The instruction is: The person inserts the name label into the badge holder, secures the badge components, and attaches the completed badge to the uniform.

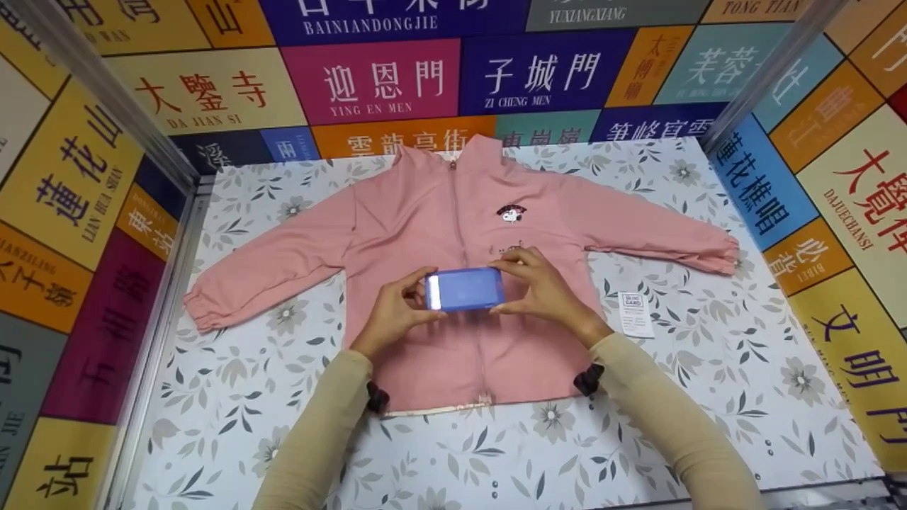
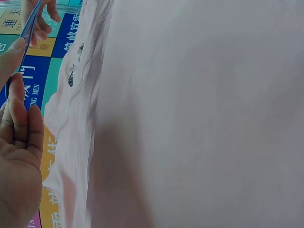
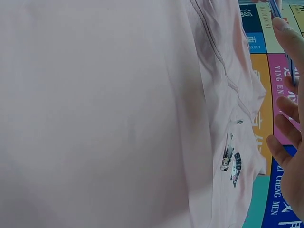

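Note:
Both hands hold a blue smartphone (image 1: 465,289) sideways above the lower front of a pink zip-up jacket (image 1: 407,241). My left hand (image 1: 398,310) pinches its left end between thumb and fingers. At the other end, the right hand (image 1: 544,292) grips the phone by its edges. From the left wrist, the phone (image 2: 29,29) shows as a thin edge beside the thumb. The right wrist view also catches the slim phone (image 3: 289,59) edge-on at the upper right. The jacket lies flat, sleeves spread, with a small cartoon print (image 1: 511,213) on its chest.
A white printed card (image 1: 635,315) lies to the right of the jacket on the flower-patterned tabletop (image 1: 708,397). Colourful panels with lettering (image 1: 382,81) wall in the back and both sides. Metal frame posts (image 1: 131,92) stand at the corners.

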Available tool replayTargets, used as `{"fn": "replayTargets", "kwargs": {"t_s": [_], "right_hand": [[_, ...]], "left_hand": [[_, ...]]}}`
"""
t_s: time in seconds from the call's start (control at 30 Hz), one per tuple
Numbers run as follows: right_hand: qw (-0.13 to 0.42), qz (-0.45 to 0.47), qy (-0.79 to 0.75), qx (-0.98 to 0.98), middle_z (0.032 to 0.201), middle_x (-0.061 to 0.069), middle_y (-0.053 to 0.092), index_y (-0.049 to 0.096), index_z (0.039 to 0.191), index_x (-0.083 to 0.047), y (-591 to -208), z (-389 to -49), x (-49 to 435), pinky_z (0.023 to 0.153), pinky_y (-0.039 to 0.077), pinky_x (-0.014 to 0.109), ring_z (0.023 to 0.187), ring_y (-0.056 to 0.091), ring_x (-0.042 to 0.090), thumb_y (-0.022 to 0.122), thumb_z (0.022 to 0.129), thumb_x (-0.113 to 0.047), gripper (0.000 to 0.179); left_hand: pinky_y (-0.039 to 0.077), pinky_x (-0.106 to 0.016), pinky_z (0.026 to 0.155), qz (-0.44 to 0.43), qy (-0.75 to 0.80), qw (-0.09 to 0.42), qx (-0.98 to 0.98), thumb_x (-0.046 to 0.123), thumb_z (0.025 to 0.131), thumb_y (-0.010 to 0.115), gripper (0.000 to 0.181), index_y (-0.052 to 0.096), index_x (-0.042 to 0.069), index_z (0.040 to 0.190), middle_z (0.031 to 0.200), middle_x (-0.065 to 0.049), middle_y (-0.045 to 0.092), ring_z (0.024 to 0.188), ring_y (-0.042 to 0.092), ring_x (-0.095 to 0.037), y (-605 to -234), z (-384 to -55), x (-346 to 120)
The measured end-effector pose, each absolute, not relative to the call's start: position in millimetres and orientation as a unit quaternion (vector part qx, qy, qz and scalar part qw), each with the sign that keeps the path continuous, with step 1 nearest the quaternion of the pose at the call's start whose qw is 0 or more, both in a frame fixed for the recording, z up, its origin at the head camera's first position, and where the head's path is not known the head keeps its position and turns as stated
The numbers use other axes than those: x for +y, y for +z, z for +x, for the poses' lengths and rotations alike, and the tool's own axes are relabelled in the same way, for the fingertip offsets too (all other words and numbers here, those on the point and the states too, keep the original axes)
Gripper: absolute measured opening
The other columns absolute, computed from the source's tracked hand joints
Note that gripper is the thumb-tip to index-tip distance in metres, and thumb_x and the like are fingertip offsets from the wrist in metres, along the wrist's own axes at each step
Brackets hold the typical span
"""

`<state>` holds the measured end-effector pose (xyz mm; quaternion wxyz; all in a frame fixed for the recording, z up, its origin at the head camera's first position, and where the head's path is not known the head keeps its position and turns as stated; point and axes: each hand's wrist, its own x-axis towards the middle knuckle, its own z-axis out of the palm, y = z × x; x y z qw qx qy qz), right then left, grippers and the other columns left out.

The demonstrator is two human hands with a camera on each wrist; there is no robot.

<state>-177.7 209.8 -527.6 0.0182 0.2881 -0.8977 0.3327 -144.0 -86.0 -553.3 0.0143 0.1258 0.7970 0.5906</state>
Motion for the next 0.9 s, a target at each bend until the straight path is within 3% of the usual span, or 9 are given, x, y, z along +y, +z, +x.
{"fn": "replayTargets", "kwargs": {"t_s": [0.67,0.9], "right_hand": [[0.024,0.285,0.332,-0.899,0.129,0.004,0.058,0.065,0.132,-0.022,-529.8,-178.2,213.0,0.109,0.042,0.045,0.123,0.048,0.021,0.093,0.059,-0.043,0.081],[0.016,0.281,0.334,-0.900,0.130,0.003,0.057,0.064,0.132,-0.023,-529.7,-178.1,213.5,0.111,0.041,0.045,0.125,0.047,0.020,0.093,0.059,-0.044,0.081]], "left_hand": [[0.050,-0.021,0.070,0.126,0.580,-0.001,0.805,0.013,0.063,0.093,0.076,0.063,0.015,0.133,0.084,-0.005,0.066,0.078,0.058,-0.013,-552.7,-143.9,-87.1],[0.051,-0.020,0.069,0.133,0.579,-0.009,0.804,0.015,0.063,0.094,0.076,0.063,0.009,0.132,0.084,-0.007,0.068,0.078,0.059,-0.013,-555.4,-144.6,-87.5]]}}
